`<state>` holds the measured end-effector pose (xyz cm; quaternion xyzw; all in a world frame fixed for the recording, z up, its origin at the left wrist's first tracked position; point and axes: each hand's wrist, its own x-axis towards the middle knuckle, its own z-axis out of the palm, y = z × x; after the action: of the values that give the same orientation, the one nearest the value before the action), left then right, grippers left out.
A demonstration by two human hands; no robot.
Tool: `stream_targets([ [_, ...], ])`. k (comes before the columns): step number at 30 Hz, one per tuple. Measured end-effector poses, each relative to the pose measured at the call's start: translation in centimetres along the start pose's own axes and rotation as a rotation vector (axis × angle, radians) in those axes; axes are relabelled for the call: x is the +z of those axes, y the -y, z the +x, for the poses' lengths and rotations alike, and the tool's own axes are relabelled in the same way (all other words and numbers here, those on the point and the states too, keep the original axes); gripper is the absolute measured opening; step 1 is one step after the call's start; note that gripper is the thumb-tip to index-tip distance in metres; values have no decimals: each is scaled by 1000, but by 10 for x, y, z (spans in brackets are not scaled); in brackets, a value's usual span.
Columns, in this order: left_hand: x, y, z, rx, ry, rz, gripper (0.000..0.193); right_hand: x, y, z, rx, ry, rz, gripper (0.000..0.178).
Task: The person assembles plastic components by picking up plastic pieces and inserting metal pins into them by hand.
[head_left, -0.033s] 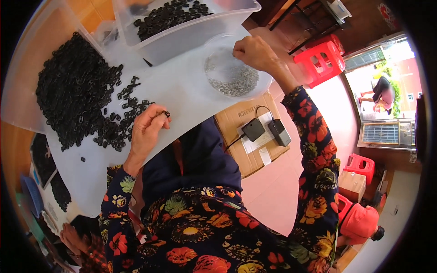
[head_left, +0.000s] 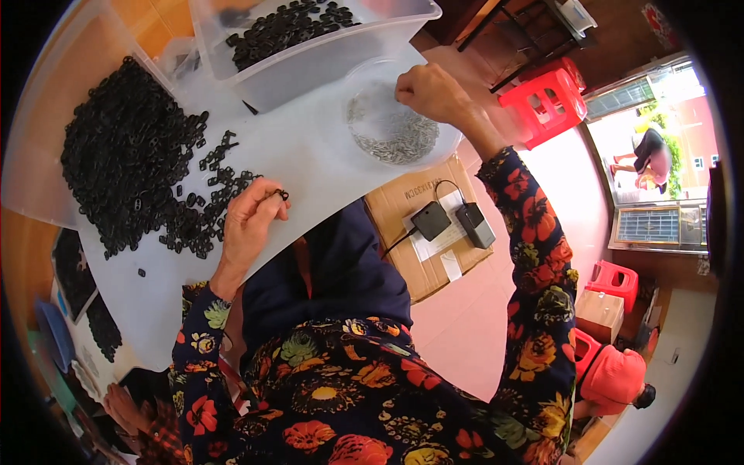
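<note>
My left hand (head_left: 250,223) is closed at the front part of the table, pinching a small black plastic piece (head_left: 284,194) between thumb and forefinger. Just left of it spreads a large heap of similar black pieces (head_left: 124,155), with loose ones trailing toward my wrist. My right hand (head_left: 432,91) hovers over the far right rim of a clear round bowl (head_left: 364,151). Its fingers are bent and pressed together, and they hide whatever may be between them. Inside the bowl lie many small silvery metal parts (head_left: 403,139).
Behind the heap stands a translucent bin (head_left: 310,70) with more black pieces. A cardboard box (head_left: 387,201) beside my legs carries black devices with a cable (head_left: 431,221). Red stools (head_left: 545,108) stand to the right. Other people are at lower left, lower right and outside the doorway.
</note>
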<state>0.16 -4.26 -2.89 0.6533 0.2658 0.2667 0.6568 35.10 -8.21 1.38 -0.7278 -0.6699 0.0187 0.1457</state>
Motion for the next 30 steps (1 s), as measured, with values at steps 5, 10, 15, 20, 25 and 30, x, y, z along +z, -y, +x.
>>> stream_targets([
  [5,-1,1,0,0,13,5,11,-15,7,2,46,35,210,14],
  [10,-2,0,0,-2,24,49,13,-25,-2,1,73,-45,114,12],
  [15,-1,-1,0,-9,11,27,10,-10,-3,-9,-2,62,7,11],
  [20,-1,-1,0,-9,4,32,12,-3,0,-8,-21,69,-100,9],
  [25,0,-3,1,-20,9,2,10,1,1,-7,-46,51,-152,9],
  [30,-2,-6,2,-13,22,38,10,2,6,-5,65,61,-227,10],
])
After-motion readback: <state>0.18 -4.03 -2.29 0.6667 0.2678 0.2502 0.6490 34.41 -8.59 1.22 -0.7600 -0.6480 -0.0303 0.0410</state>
